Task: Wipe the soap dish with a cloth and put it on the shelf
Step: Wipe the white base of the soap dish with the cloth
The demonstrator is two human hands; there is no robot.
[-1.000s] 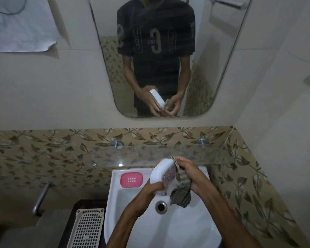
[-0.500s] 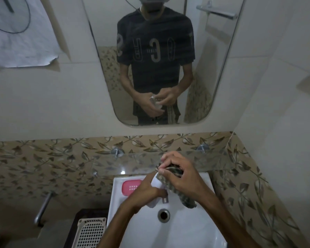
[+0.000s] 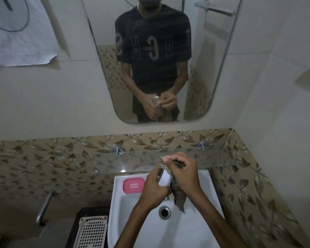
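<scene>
Over the white sink (image 3: 195,233) my left hand (image 3: 154,187) grips a white soap dish (image 3: 164,179) from the left side, with only its lower right part showing between my hands. My right hand (image 3: 183,173) presses a dark striped cloth (image 3: 178,196) against the dish from the right; the cloth's tail hangs down toward the drain. A glass shelf (image 3: 125,161) runs along the wall just behind my hands, held by two metal pegs.
A pink soap dish (image 3: 133,185) lies on the sink's back left corner. A cream perforated basket (image 3: 92,231) sits left of the sink, beside a metal grab bar (image 3: 44,206). The mirror (image 3: 213,77) above reflects the person. A tap spout (image 3: 166,198) peeks below my left hand.
My right hand has moved over the top of the dish with the cloth, covering most of it. The camera has tilted slightly, and both hands stay over the sink.
</scene>
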